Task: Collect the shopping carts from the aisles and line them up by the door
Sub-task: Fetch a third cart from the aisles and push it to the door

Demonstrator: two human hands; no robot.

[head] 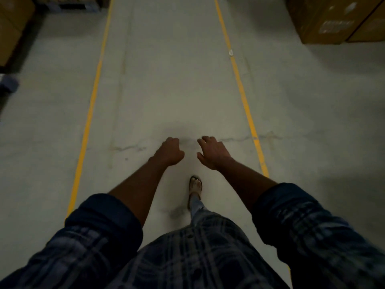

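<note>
Floor [166, 80]: smooth pale concrete, matte, scuffed dark in patches. A thin irregular crack [235, 139] runs across it just beyond my hands. Two painted yellow lines, left [91, 107] and right [242, 94], run lengthwise away from me and mark a lane. A small pale scrap [230, 52] lies on the right line.

Stock: brown cardboard boxes [325, 19], square-edged and bearing blurred white labels, stand outside the lane at far right. More cardboard [10, 28] stands at far left.

Cart: none falls within this view, so its heading, long axis and position relative to my fingers cannot be stated.

Left hand [169, 152]: held out over the lane, fingers curled under into a loose fist, thumb alongside, gripping nothing.

Right hand [212, 154]: near the left but apart from it, its fingers [205, 139] bent downward and relaxed, thumb standing off to the side, gripping nothing.

Clothing: dark plaid woven shirt, with left sleeve [100, 222] and right sleeve [291, 209] rolled to the forearm. One sandalled foot [195, 184] is forward, below and between the hands.
</note>
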